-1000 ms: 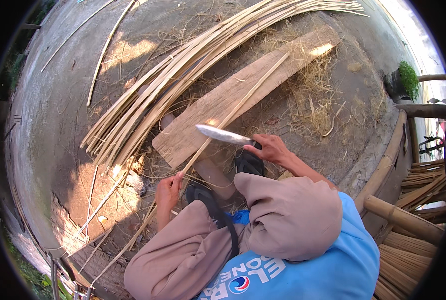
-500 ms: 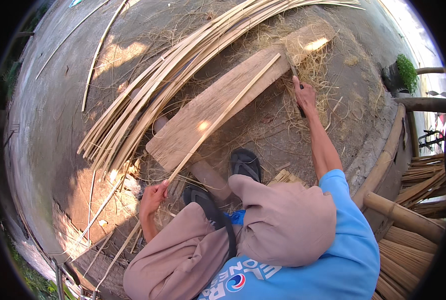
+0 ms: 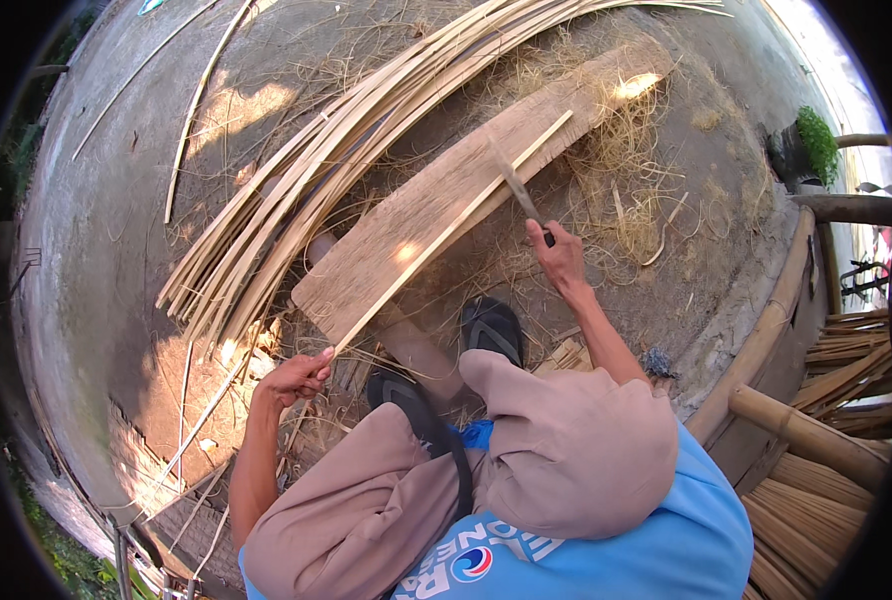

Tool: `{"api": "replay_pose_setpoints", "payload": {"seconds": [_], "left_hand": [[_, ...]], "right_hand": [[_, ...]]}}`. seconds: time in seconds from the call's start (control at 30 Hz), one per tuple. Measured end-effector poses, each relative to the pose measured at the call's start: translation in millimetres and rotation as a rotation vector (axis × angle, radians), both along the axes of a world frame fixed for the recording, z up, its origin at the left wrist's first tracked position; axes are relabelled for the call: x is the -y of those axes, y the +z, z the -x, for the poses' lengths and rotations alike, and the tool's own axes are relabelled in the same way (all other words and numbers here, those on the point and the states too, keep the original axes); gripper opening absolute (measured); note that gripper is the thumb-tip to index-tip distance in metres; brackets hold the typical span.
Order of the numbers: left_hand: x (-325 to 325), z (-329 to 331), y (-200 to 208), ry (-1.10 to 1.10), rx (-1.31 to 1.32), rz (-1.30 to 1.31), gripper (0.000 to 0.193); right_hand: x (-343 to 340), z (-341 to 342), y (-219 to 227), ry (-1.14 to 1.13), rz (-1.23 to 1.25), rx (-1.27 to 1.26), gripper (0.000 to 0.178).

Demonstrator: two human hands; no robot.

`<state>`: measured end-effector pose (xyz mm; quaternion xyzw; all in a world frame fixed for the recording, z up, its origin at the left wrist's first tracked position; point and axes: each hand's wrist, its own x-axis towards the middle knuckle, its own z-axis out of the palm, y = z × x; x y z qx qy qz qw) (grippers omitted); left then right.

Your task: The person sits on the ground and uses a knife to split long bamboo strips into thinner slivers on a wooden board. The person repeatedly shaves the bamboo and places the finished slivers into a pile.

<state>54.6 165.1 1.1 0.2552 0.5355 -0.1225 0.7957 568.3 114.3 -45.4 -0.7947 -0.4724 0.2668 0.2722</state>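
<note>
My left hand [image 3: 299,378] pinches the near end of a long, thin bamboo strip [image 3: 428,250]. The strip runs diagonally away to the right, lying over a worn wooden plank [image 3: 366,245]. In my right hand [image 3: 560,255] is a knife [image 3: 522,190] with a dark handle, gripped in closed fingers. Its blade crosses above the strip, pointing to the far left; whether it touches the strip I cannot tell. The plank's near end is raised on a round log [image 3: 418,358] in front of my sandalled feet.
A big bundle of split bamboo strips [image 3: 346,130] lies beyond the plank. Curly shavings [image 3: 621,165] are heaped at its right. Bamboo rails [image 3: 766,320] and stacked strips [image 3: 811,510] stand at my right, with a potted plant [image 3: 816,145] farther off.
My right hand has moved left and nearer to me, bringing the knife from the plank's far part to mid-strip. My left hand has shifted slightly left, still holding the strip.
</note>
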Motion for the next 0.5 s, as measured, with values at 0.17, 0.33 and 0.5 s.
{"api": "replay_pose_setpoints", "payload": {"seconds": [0.17, 0.33, 0.5], "left_hand": [[2, -5, -4, -0.005, 0.001, 0.007, 0.054], [3, 7, -10, -0.015, 0.019, 0.044, 0.055], [-4, 0, -5, -0.027, -0.002, -0.040, 0.056]], "right_hand": [[-8, 28, 20, 0.137, 0.022, -0.005, 0.060], [21, 36, -22, 0.181, -0.192, 0.080, 0.059], [-43, -124, -8, -0.352, -0.030, 0.121, 0.074]]}}
